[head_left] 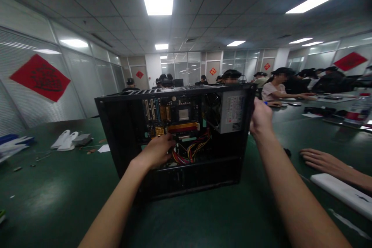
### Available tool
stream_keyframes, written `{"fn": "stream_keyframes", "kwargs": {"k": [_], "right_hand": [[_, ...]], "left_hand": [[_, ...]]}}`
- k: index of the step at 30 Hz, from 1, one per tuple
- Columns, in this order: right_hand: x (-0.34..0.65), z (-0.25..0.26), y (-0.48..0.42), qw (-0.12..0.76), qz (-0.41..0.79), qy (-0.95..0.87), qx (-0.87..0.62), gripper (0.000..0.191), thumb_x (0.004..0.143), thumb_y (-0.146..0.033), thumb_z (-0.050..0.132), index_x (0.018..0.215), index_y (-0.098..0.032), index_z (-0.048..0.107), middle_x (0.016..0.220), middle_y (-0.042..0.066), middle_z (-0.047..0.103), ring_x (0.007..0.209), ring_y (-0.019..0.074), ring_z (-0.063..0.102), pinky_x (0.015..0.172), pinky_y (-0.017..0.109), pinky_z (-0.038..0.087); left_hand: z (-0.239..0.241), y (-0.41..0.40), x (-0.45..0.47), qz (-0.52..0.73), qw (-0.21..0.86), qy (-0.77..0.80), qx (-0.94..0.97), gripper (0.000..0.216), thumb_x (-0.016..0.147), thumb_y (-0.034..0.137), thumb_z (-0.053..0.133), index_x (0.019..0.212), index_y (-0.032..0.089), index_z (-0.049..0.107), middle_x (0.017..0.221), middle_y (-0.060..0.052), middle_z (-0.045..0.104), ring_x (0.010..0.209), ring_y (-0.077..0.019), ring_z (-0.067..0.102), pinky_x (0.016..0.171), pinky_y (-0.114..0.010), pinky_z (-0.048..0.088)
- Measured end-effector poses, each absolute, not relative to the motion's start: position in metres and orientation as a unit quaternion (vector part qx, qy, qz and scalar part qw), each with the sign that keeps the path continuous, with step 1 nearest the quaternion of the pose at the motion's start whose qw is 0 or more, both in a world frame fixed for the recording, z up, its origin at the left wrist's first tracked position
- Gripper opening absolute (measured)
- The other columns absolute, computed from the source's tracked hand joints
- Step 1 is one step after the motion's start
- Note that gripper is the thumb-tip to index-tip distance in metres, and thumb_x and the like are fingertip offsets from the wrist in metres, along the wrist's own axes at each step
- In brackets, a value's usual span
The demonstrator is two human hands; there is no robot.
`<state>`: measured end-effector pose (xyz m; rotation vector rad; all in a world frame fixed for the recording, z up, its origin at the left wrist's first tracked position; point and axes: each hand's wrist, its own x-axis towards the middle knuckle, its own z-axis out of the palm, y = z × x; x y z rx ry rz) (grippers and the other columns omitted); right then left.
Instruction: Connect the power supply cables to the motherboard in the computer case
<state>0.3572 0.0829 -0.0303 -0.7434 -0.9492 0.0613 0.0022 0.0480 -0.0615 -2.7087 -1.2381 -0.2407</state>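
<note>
A black open computer case [116,139] stands upright on the green table [58,193], its side panel off. Inside I see the motherboard [174,116], a grey power supply [232,112] at upper right and a bundle of red and yellow cables [192,151]. My left hand [155,151] reaches into the case, fingers curled at the cables just below the motherboard; what they pinch is hidden. My right hand [261,118] grips the case's upper right edge beside the power supply.
Another person's hand [319,161] lies flat on the table at right, next to a white flat panel [343,193]. White gloves [64,140] and small parts lie at left. Several people sit at tables behind. A water bottle [359,110] stands far right.
</note>
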Motion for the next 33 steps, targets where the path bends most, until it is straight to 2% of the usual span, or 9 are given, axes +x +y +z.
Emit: {"fn": "stream_keyframes", "kwargs": {"k": [3,6,9,12,17,20,23,28,33], "right_hand": [[0.341,-0.003,0.047,0.912,-0.037,-0.324,-0.247,0.021,0.088,-0.018,0.053,0.067,-0.018,0.051,0.06,-0.001,0.049,0.048,0.0082,0.047,0.047,0.023,0.036],[0.288,0.01,0.0,0.887,-0.117,-0.434,-0.103,0.015,0.087,-0.019,0.054,0.072,-0.019,0.055,0.062,-0.002,0.05,0.053,0.0101,0.049,0.053,0.027,0.038],[0.234,0.004,-0.02,0.745,-0.046,-0.647,-0.153,0.021,0.093,-0.022,0.05,0.074,-0.019,0.057,0.072,0.001,0.057,0.068,0.0125,0.056,0.065,0.028,0.044],[0.208,-0.017,-0.003,0.556,0.072,-0.782,-0.27,0.014,0.091,-0.032,0.06,0.094,-0.018,0.063,0.096,0.006,0.065,0.085,0.0154,0.061,0.075,0.029,0.049],[0.204,-0.051,0.035,0.413,0.286,-0.813,-0.296,0.03,0.09,-0.04,0.063,0.107,-0.016,0.063,0.104,0.007,0.068,0.093,0.0177,0.064,0.084,0.031,0.051],[0.202,-0.057,0.039,0.396,0.372,-0.793,-0.277,0.031,0.091,-0.044,0.06,0.099,-0.014,0.064,0.094,0.005,0.067,0.082,0.015,0.062,0.075,0.028,0.05],[0.199,-0.056,0.035,0.408,0.374,-0.776,-0.302,0.034,0.089,-0.047,0.061,0.089,-0.013,0.064,0.08,0.003,0.063,0.07,0.0126,0.056,0.064,0.025,0.046],[0.198,-0.052,0.028,0.443,0.365,-0.753,-0.321,0.032,0.087,-0.044,0.064,0.094,-0.013,0.066,0.085,0.004,0.065,0.068,0.0122,0.055,0.061,0.024,0.045],[0.202,-0.046,0.024,0.451,0.322,-0.755,-0.351,0.032,0.086,-0.045,0.063,0.085,-0.013,0.067,0.082,0.005,0.066,0.069,0.0134,0.056,0.061,0.025,0.044]], "left_hand": [[-0.043,0.038,0.003,-0.124,0.015,-0.394,-0.911,0.027,0.081,0.015,0.056,0.107,0.018,0.064,0.116,-0.01,0.065,0.107,-0.0259,0.064,0.091,-0.036,0.05],[-0.022,0.023,0.009,-0.171,-0.042,-0.368,-0.913,0.033,0.08,0.012,0.055,0.111,0.018,0.064,0.11,-0.009,0.07,0.103,-0.0235,0.066,0.089,-0.033,0.05],[-0.01,0.015,0.016,-0.207,-0.054,-0.349,-0.912,0.031,0.076,0.008,0.055,0.103,0.017,0.066,0.098,-0.007,0.072,0.092,-0.022,0.067,0.082,-0.031,0.051],[-0.009,0.016,0.017,-0.257,-0.079,-0.34,-0.901,0.031,0.076,0.008,0.055,0.104,0.016,0.067,0.101,-0.007,0.072,0.092,-0.0209,0.068,0.084,-0.031,0.052],[-0.012,0.022,0.002,-0.323,-0.114,-0.352,-0.871,0.031,0.08,0.015,0.059,0.11,0.016,0.066,0.108,-0.007,0.072,0.099,-0.0221,0.068,0.089,-0.033,0.053],[-0.017,0.025,-0.003,-0.378,-0.177,-0.349,-0.839,0.041,0.08,0.018,0.061,0.12,0.015,0.06,0.117,-0.009,0.069,0.105,-0.0232,0.067,0.093,-0.035,0.054],[-0.021,0.024,0.001,-0.398,-0.263,-0.324,-0.817,0.053,0.078,0.018,0.065,0.13,0.015,0.053,0.129,-0.012,0.064,0.113,-0.0249,0.065,0.098,-0.039,0.054],[-0.02,0.021,0.009,-0.428,-0.324,-0.327,-0.778,0.056,0.076,0.028,0.075,0.127,0.014,0.056,0.133,-0.014,0.062,0.114,-0.027,0.065,0.102,-0.044,0.051],[-0.017,0.018,0.008,-0.418,-0.397,-0.304,-0.758,0.056,0.073,0.02,0.076,0.126,0.013,0.059,0.135,-0.014,0.062,0.117,-0.0267,0.064,0.104,-0.044,0.05]]}}
